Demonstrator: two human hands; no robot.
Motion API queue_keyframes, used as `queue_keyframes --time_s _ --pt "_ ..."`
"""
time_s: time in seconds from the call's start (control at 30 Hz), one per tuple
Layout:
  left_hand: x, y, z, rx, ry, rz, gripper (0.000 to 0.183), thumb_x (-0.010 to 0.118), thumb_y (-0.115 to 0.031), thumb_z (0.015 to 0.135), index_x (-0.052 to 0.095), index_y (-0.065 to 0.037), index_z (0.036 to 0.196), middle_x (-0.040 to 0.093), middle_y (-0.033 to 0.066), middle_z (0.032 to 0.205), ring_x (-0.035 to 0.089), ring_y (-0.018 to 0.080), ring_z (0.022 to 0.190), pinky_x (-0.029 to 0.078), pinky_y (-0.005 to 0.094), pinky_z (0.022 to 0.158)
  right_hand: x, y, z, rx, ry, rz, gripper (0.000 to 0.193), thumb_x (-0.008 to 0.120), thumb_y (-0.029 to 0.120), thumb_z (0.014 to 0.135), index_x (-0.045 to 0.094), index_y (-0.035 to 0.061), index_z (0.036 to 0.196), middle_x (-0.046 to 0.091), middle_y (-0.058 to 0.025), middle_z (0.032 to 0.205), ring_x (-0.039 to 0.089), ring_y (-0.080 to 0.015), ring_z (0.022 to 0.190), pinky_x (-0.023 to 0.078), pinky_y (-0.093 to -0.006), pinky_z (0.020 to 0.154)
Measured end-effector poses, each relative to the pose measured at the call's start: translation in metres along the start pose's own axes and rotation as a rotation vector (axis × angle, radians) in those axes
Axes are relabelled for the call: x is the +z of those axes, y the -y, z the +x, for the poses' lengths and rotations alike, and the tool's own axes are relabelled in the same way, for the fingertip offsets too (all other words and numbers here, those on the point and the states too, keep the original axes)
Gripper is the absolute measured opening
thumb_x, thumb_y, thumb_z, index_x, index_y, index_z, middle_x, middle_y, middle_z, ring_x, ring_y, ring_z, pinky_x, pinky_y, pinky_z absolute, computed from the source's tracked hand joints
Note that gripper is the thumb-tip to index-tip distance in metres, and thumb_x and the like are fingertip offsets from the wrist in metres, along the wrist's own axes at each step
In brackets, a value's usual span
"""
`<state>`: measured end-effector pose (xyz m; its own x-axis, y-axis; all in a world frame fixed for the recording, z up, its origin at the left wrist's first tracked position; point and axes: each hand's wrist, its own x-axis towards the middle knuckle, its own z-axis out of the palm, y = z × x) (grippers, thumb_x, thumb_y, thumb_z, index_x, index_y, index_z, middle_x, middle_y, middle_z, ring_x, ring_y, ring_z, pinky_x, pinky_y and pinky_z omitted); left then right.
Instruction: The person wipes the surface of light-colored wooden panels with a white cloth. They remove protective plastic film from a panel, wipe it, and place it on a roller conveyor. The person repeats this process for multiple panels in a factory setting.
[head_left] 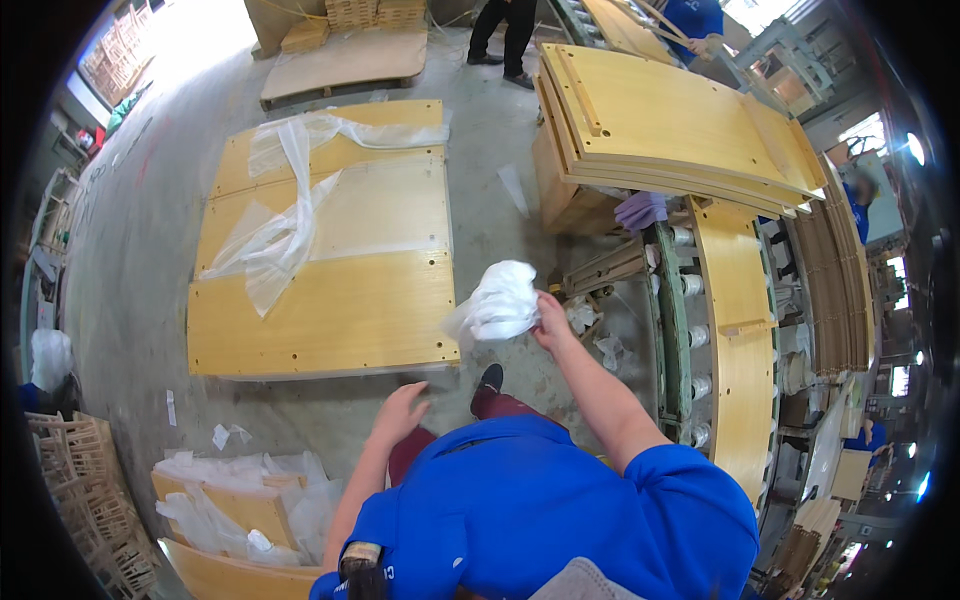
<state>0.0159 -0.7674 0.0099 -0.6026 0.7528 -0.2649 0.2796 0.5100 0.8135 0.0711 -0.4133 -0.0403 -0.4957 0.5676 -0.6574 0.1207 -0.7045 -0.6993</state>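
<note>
My right hand (549,322) is closed on a bunched wad of thin white foam sheet (503,300), held out in front of me over the floor. Its loose edge hangs toward the corner of a low stack of yellow wooden panels (320,315). My left hand (402,410) is empty, fingers apart, just below the near edge of that stack. Crumpled strips of white foam sheet (298,170) lie across the panels, and a flatter translucent piece (385,210) covers part of the middle one.
At right, a roller conveyor (693,335) carries a long yellow panel (735,300). Beyond it stands another panel stack (680,120) with a purple cloth (640,210) by its corner. Foam-wrapped panels (235,510) sit at lower left. A person in dark trousers (503,35) stands far ahead.
</note>
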Motion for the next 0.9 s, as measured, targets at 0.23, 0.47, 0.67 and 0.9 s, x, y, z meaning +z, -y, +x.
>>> queue_keyframes --time_s 0.23,0.47,0.67,0.9 --pt "0.0 0.064 -0.043 -0.585 0.123 -0.03 0.04 0.059 -0.028 0.083 0.058 -0.006 0.117 0.064 0.0178 0.103 0.061 0.0338 0.096 0.047 0.0382 0.085 -0.026 0.022 0.085 0.009 -0.121 0.041 0.014 0.055 0.013 0.088 0.055 0.0135 0.102 0.06 -0.0043 0.094 0.059 -0.0212 0.085 0.05 -0.0412 0.068" --pt "-0.055 0.049 -0.065 -1.093 -0.1 -0.265 0.034 0.055 -0.024 0.083 0.061 -0.004 0.109 0.065 0.0152 0.09 0.066 0.0267 0.075 0.053 0.0356 0.062 -0.036 0.042 0.19 0.072 -0.108 0.129 0.013 0.054 0.011 0.086 0.054 0.0128 0.099 0.059 -0.0038 0.092 0.058 -0.0216 0.082 0.049 -0.0406 0.066" --pt "-0.019 -0.026 0.032 -1.033 -0.138 -0.245 0.031 0.052 -0.022 0.089 0.056 -0.005 0.114 0.064 0.0106 0.093 0.064 0.0198 0.07 0.05 0.0292 0.056 -0.061 0.133 0.342 0.015 -0.261 0.27 0.015 0.058 0.018 0.087 0.055 0.0126 0.101 0.059 -0.0023 0.094 0.06 -0.0195 0.082 0.051 -0.035 0.06" --pt "0.053 -0.092 0.103 -1.185 -0.094 -0.464 0.031 0.05 -0.027 0.094 0.055 -0.006 0.115 0.064 0.0078 0.098 0.063 0.0166 0.081 0.05 0.0293 0.066 -0.096 0.197 0.45 -0.044 -0.344 0.53 0.013 0.058 0.018 0.087 0.055 0.0115 0.097 0.058 -0.0022 0.089 0.059 -0.0185 0.076 0.051 -0.0347 0.058"
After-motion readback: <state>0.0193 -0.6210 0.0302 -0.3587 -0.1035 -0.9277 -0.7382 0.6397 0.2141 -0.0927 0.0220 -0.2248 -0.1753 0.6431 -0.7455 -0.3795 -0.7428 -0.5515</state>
